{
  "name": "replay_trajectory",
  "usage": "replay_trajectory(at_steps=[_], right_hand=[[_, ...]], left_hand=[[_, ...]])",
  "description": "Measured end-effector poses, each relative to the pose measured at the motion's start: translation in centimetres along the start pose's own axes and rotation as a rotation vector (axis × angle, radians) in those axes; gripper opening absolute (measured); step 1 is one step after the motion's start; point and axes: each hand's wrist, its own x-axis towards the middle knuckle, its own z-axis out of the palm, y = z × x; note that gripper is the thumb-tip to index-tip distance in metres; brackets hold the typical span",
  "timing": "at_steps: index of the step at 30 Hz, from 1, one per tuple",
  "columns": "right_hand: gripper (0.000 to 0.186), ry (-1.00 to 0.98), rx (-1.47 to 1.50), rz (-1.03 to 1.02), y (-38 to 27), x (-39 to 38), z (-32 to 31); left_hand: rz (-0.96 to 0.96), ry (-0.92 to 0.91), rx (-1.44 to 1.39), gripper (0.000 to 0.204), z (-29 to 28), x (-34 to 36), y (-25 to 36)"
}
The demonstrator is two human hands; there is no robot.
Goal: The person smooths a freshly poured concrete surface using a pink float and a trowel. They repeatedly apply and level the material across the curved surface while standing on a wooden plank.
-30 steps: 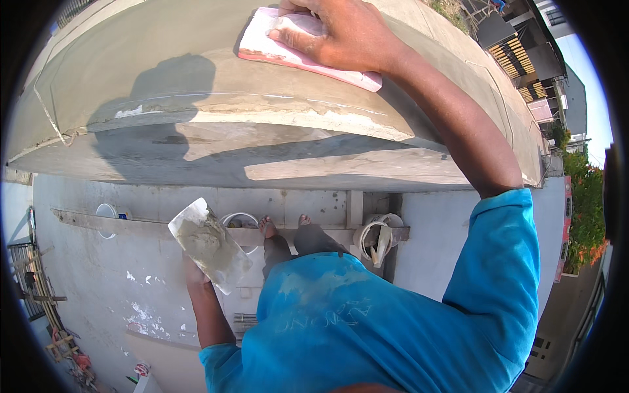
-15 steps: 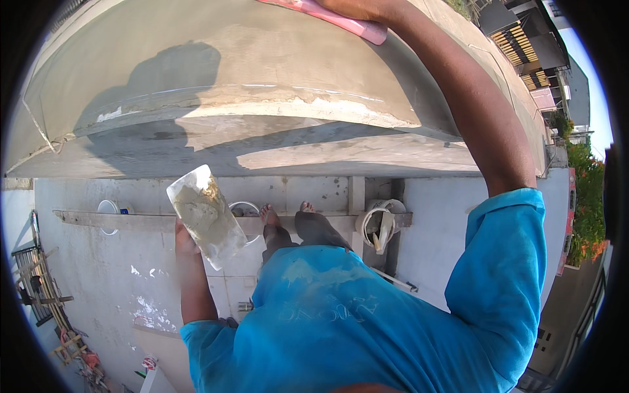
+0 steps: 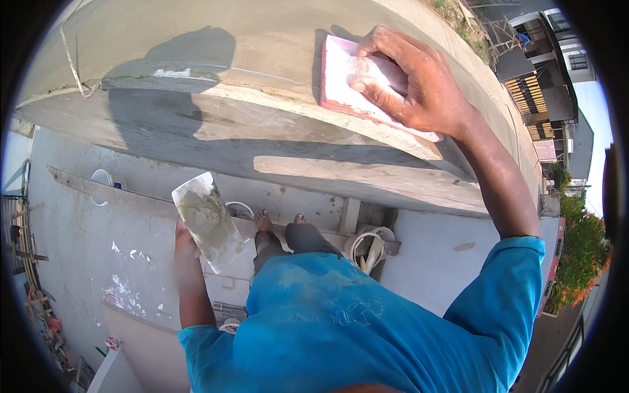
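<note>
My right hand grips a pink-and-white plastering float. Its face lies against the damp grey-brown plaster, close to that surface's rough lower edge. Lower and to the left, my left hand holds a white rectangular mortar board, tilted, its fingers partly hidden behind it. Wet grey mortar is spread over the upper part of the board. A shadow of my head and shoulders falls across the plaster on the left.
My feet stand on a narrow wooden plank above a pale floor. A bucket with tools is at its right end; white buckets stand farther left. A thin cord hangs by the plaster. Bamboo poles lie far left.
My right hand and the float have come down from the top of the view to the plaster's lower edge. The view has turned slightly; my left hand keeps holding the mortar board.
</note>
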Motion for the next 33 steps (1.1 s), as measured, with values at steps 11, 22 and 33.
replay_trajectory(at_steps=[11,22,33], right_hand=[[0.029,0.034,0.14,0.218,2.6,-7.7,-3.1],[0.046,0.028,-0.187,0.444,6.5,14.1,3.5],[0.034,0.002,-0.063,0.455,9.6,-4.3,-3.0]], left_hand=[[-0.08,-0.024,-0.187,0.059,-2.9,-1.6,0.7],[0.038,0.028,-0.228,0.067,-0.4,-2.2,-1.9],[0.092,0.166,-0.18,0.076,-2.4,-6.8,-1.0]])
